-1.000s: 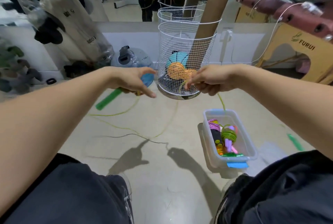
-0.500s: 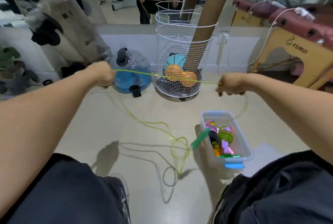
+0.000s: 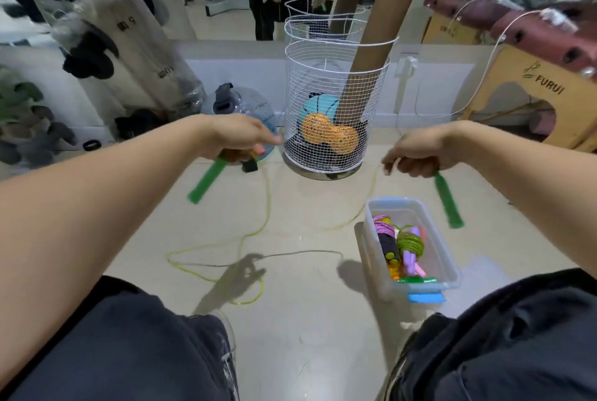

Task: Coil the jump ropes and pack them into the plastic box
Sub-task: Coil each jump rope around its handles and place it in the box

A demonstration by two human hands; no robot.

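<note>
A green handle (image 3: 206, 181) is gripped in the left hand (image 3: 237, 139), its twin (image 3: 447, 201) in the curled right hand (image 3: 416, 155). The thin yellow-green cord (image 3: 255, 232) — light, limp, probably springy and tangle-prone — trails across the floor at 6 o'clock. Coiling is best started from the handles. The clear plastic box (image 3: 449, 258) sits at 4 o'clock.

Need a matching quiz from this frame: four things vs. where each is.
Things:
1. left green handle
2. right green handle
3. orange peanut ball
4. coiled green rope

Places:
A. in the plastic box
B. held by the left hand
C. in the wire basket
D. held by the right hand

Pairs: 1-B, 2-D, 3-C, 4-A
</note>
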